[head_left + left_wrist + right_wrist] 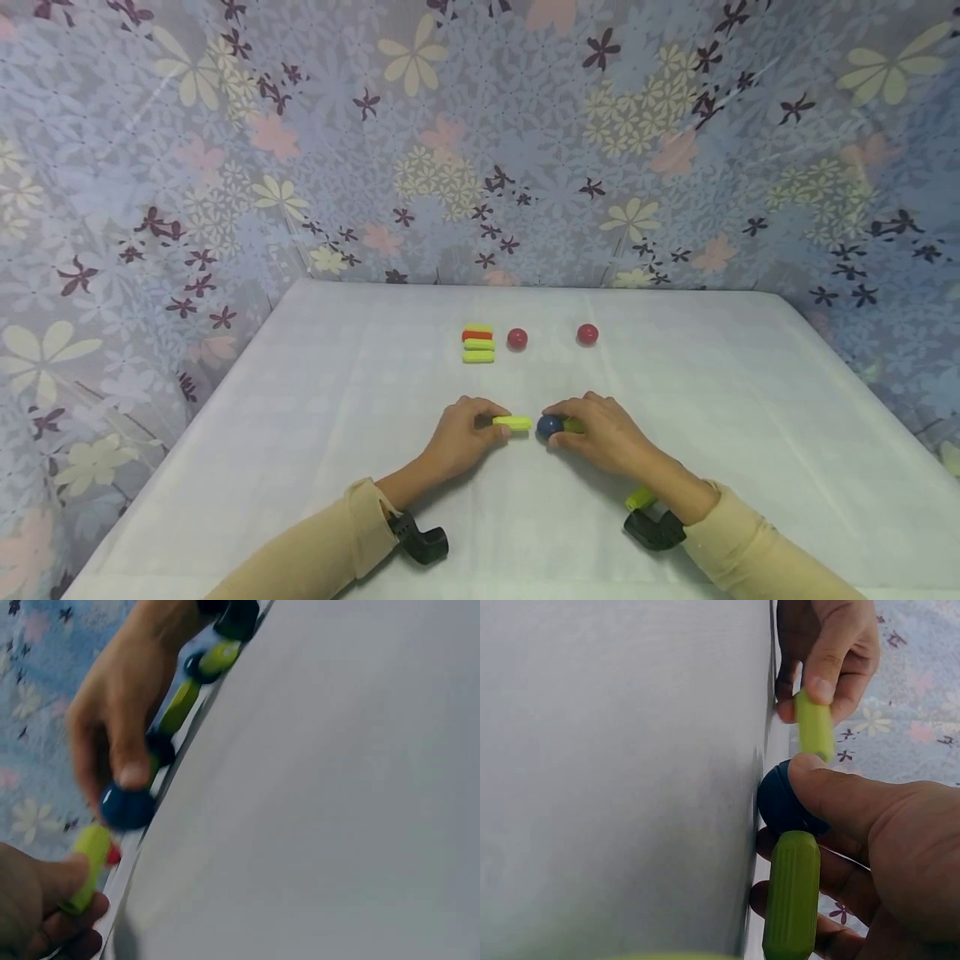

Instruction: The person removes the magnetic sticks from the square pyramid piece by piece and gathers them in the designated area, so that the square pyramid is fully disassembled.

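My left hand pinches a yellow-green rod between thumb and fingers, one end pointing right. Just across a small gap, my right hand grips a blue ball with thumb and fingertips. A green rod joins onto that ball under the right palm. In the left wrist view, a chain of further blue balls and green rods runs back beneath the right forearm. The head view shows only a piece of that chain by the right wrist; the arm hides the rest.
Beyond the hands lie several yellow-green rods in a short stack with a red rod among them. Two red balls sit to their right. A white cloth covers the table; a flowered curtain hangs behind.
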Motion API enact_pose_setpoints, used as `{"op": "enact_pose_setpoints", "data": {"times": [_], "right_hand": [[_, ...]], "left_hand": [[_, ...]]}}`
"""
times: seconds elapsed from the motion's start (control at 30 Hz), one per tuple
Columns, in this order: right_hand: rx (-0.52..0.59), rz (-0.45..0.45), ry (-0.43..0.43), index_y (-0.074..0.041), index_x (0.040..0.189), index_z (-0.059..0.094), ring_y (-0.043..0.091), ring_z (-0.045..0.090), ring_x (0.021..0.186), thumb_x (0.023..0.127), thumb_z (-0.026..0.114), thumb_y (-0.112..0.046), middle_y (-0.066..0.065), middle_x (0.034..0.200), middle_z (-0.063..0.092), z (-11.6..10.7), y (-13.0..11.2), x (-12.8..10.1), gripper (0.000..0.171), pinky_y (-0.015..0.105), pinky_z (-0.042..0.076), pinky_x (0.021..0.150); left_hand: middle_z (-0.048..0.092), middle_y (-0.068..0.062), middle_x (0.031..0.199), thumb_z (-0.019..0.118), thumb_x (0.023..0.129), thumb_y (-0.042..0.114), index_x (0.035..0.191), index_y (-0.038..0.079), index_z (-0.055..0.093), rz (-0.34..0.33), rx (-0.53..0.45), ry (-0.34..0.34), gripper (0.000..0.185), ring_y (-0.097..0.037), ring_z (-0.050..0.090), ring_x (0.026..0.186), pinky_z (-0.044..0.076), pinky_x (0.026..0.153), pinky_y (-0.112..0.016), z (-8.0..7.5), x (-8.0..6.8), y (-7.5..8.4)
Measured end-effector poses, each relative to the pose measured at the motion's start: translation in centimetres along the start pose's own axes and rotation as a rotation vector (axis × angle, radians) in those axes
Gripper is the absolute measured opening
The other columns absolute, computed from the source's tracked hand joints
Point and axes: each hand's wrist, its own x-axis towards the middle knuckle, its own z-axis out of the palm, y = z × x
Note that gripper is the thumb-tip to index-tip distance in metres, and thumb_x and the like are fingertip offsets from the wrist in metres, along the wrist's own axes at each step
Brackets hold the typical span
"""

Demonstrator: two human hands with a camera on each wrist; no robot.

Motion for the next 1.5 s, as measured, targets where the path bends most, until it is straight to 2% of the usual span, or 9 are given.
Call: {"op": "enact_pose_setpoints", "data": {"times": [0.13, 0.27, 0.47, 0.67, 0.8, 1.0, 1.13, 1.3, 1.5], "right_hand": [[-0.007, 0.007, -0.011, -0.016, 0.115, 0.067, 0.009, 0.049, 0.083, 0.078, 0.074, -0.03, -0.001, 0.105, 0.07, 0.0, 0.2, 0.0, 0.04, 0.028, 0.036, 0.074], [-0.002, 0.0, -0.007, -0.016, 0.116, 0.067, 0.009, 0.048, 0.082, 0.078, 0.074, -0.03, -0.001, 0.106, 0.07, 0.0, 0.3, 0.0, 0.04, 0.028, 0.035, 0.074], [0.007, 0.013, -0.015, -0.016, 0.116, 0.067, 0.01, 0.05, 0.086, 0.079, 0.074, -0.03, 0.001, 0.109, 0.07, 0.0, 0.0, 0.0, 0.041, 0.03, 0.036, 0.077], [0.02, -0.001, -0.015, -0.016, 0.117, 0.067, 0.009, 0.05, 0.085, 0.078, 0.074, -0.03, -0.001, 0.11, 0.07, 0.2, 0.0, -0.1, 0.041, 0.03, 0.036, 0.078], [0.022, 0.0, -0.013, -0.017, 0.117, 0.066, 0.009, 0.049, 0.085, 0.078, 0.074, -0.031, -0.002, 0.109, 0.07, 0.2, 0.1, -0.2, 0.042, 0.029, 0.035, 0.077], [0.023, 0.023, -0.01, -0.017, 0.117, 0.066, 0.009, 0.049, 0.086, 0.078, 0.074, -0.03, -0.002, 0.108, 0.069, 0.1, 0.1, -0.2, 0.042, 0.03, 0.035, 0.078], [0.003, 0.031, -0.012, -0.018, 0.119, 0.065, 0.01, 0.049, 0.086, 0.078, 0.074, -0.03, -0.002, 0.109, 0.069, 0.0, -0.1, -0.1, 0.044, 0.031, 0.034, 0.079], [-0.045, 0.027, 0.012, -0.017, 0.12, 0.064, 0.012, 0.048, 0.087, 0.076, 0.076, -0.03, -0.001, 0.11, 0.069, -0.5, -0.2, -0.4, 0.048, 0.031, 0.034, 0.078], [-0.067, 0.048, 0.061, -0.015, 0.117, 0.065, 0.016, 0.046, 0.089, 0.076, 0.076, -0.026, 0.002, 0.11, 0.068, -1.7, 1.1, -1.3, 0.044, 0.033, 0.034, 0.078]], "left_hand": [[0.069, 0.001, 0.098, 0.07, 0.084, 0.023, 0.102, 0.018, 0.071, -0.067, -0.065, 0.056, 0.02, -0.013, 0.054, 0.088, 0.042, 0.078, -0.03, -1.6, 0.5, -1.0], [0.066, 0.0, 0.101, 0.069, 0.085, 0.027, 0.105, 0.019, 0.071, -0.159, -0.037, 0.123, 0.022, -0.015, 0.053, 0.091, 0.042, 0.078, -0.03, -3.8, 1.6, -2.5], [0.064, -0.006, 0.11, 0.065, 0.088, 0.026, 0.111, 0.014, 0.068, -0.219, 0.07, 0.227, 0.027, -0.024, 0.05, 0.107, 0.04, 0.092, -0.042, -7.7, 5.4, -6.0], [0.062, -0.01, 0.116, 0.063, 0.087, 0.023, 0.115, 0.013, 0.067, -0.252, 0.227, 0.229, 0.03, -0.029, 0.046, 0.107, 0.03, 0.098, -0.05, -10.3, 9.1, -9.1], [0.061, -0.011, 0.12, 0.064, 0.087, 0.023, 0.116, 0.013, 0.066, -0.264, 0.259, 0.224, 0.031, -0.031, 0.045, 0.109, 0.027, 0.102, -0.052, -10.9, 10.5, -9.9], [0.062, -0.012, 0.116, 0.065, 0.086, 0.022, 0.114, 0.014, 0.067, -0.26, 0.284, 0.219, 0.029, -0.031, 0.044, 0.107, 0.027, 0.101, -0.052, -10.8, 11.4, -10.1], [0.062, -0.012, 0.114, 0.065, 0.086, 0.022, 0.114, 0.015, 0.068, -0.251, 0.325, 0.213, 0.029, -0.031, 0.045, 0.106, 0.03, 0.099, -0.052, -10.7, 11.4, -10.4], [0.062, -0.011, 0.114, 0.065, 0.086, 0.023, 0.115, 0.016, 0.067, -0.272, 0.315, 0.2, 0.029, -0.031, 0.045, 0.108, 0.029, 0.1, -0.052, -10.6, 11.3, -10.4], [0.061, -0.012, 0.115, 0.064, 0.087, 0.023, 0.115, 0.015, 0.067, -0.275, 0.313, 0.207, 0.029, -0.031, 0.045, 0.109, 0.029, 0.101, -0.052, -10.8, 11.4, -10.3]]}}
